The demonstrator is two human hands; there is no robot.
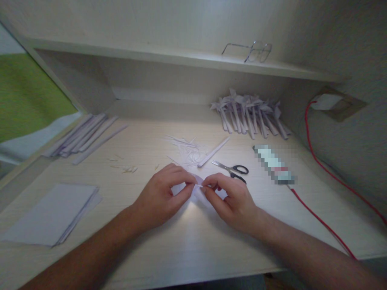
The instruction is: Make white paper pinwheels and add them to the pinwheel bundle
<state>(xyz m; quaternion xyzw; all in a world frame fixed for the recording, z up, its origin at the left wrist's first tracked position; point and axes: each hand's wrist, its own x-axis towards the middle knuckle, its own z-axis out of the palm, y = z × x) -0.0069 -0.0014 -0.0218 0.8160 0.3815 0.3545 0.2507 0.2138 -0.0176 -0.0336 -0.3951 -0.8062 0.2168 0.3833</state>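
My left hand [163,191] and my right hand [234,197] meet low in the middle of the head view. Thumb and forefinger of each are pinched together on a small piece of white paper [198,192]. The fingers hide part of it, so its exact shape does not show. Just beyond my right hand lie scissors [229,167] with black handles, blades pointing left. A rolled paper stick [214,153] rests behind them. Beside it is a loose heap of thin paper strips [189,150].
Several paper pinwheels on sticks [249,114] lean at the back right. Rolled paper tubes [86,137] and a paper stack [54,213] lie left, near small scraps [129,169]. A phone [273,164] with a red cable [322,223] lies right. Glasses [260,51] rest on the shelf.
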